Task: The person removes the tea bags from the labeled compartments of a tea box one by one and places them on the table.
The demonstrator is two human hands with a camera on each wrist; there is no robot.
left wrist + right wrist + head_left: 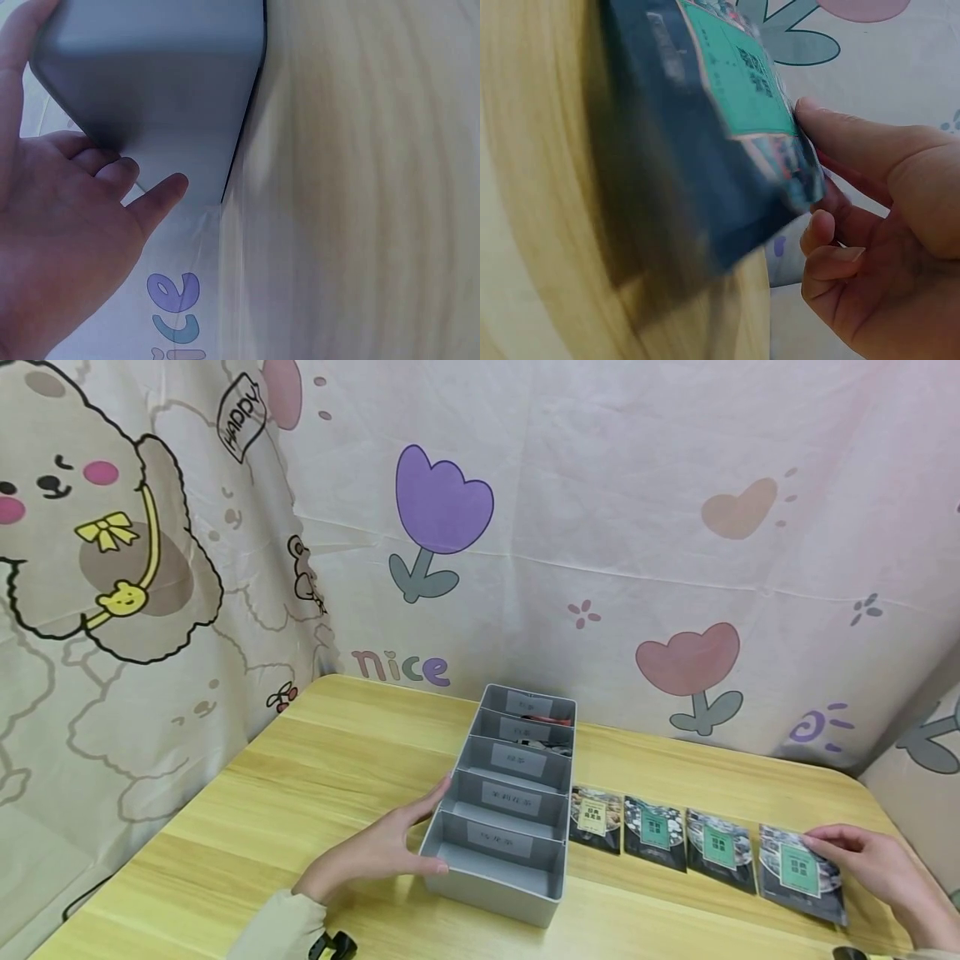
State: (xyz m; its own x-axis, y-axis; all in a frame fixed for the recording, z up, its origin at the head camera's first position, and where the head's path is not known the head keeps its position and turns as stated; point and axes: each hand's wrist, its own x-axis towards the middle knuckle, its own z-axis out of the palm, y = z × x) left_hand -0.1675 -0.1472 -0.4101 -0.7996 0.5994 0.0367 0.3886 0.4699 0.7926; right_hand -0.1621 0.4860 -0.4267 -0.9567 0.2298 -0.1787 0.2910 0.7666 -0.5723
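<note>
In the head view my left hand (378, 843) touches the left side of a long grey divided box (487, 891), its thumb at the near left corner and its fingertips at the side rim. The left wrist view shows the fingers (161, 199) loosely bent against the box's smooth wall (161, 97). My right hand (870, 860) pinches the right edge of a dark packet with a green label (801, 870). In the right wrist view the packet (705, 150) is tilted and blurred, its edge between thumb and fingers.
Left of the held packet, a packet with a yellow label (596, 821) and two with green labels (654, 833) (720, 849) lie in a row beside the box. Small items (543, 747) show in the far compartments. A patterned cloth (540, 527) hangs behind the wooden table (300, 752).
</note>
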